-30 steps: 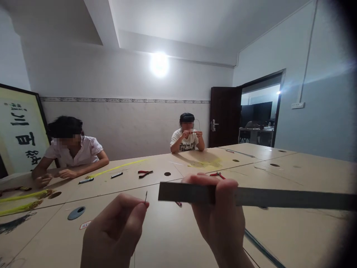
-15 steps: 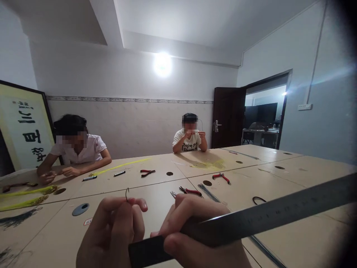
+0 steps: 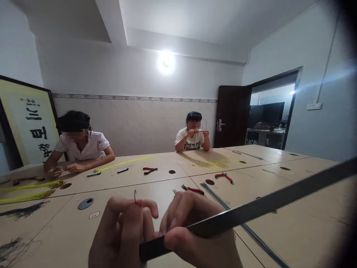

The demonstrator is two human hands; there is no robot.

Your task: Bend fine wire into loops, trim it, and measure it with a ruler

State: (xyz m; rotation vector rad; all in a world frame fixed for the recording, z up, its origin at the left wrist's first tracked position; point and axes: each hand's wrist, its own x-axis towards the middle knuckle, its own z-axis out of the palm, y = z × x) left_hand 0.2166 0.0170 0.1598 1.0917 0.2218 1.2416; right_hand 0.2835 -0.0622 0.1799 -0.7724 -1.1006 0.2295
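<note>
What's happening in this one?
The left hand pinches a small hook, its bent end up. The right hand grips a metal strip, slanting above the table. Pliers lie farther off on the table, and two other people sit across it.

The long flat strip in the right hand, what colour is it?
The strip is dark grey, seen best in the head view.

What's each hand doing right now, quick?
Left hand: closed, pinching a small hooked wire.
Right hand: closed on a long flat strip.
</note>
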